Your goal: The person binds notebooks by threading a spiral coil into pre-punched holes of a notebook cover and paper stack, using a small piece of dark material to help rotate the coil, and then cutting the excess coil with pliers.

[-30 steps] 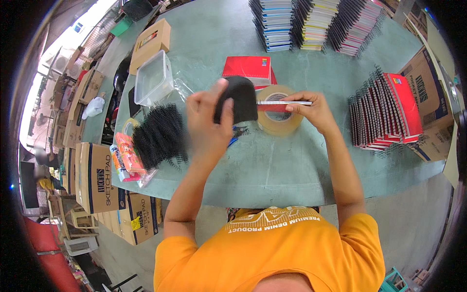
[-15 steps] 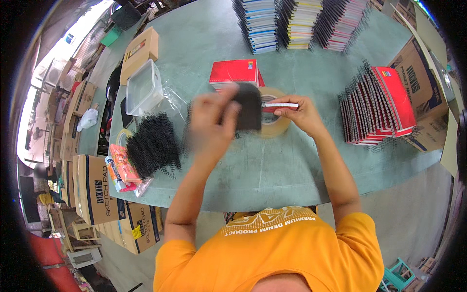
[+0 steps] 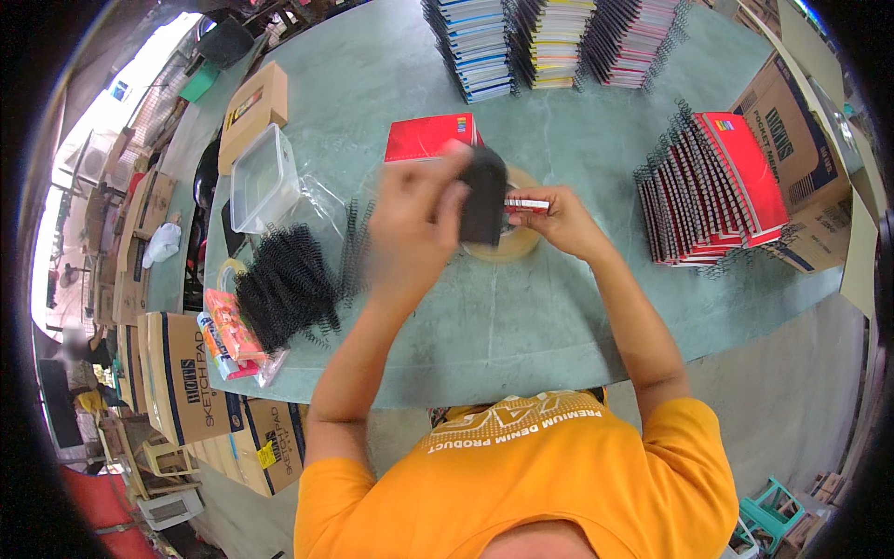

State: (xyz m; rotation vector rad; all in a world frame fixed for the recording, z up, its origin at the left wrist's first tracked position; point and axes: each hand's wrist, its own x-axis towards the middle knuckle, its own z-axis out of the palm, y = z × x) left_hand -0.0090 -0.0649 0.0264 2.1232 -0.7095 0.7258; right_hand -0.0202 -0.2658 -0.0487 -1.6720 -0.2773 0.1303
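Your left hand (image 3: 412, 219) grips a black pad (image 3: 485, 197), seemingly working the red notebook (image 3: 528, 205) your right hand (image 3: 564, 220) pinches, so keep it steady.

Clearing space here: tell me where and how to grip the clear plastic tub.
Probably pinch the tub by its right rim, coming from above: it appears open-topped, so its thin wall can be straddled, and the cardboard box crowds its far side.

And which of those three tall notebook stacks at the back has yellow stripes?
The middle stack, between the blue-striped stack on its left and the pink-striped stack on its right; of the three, it alone shows yellow.
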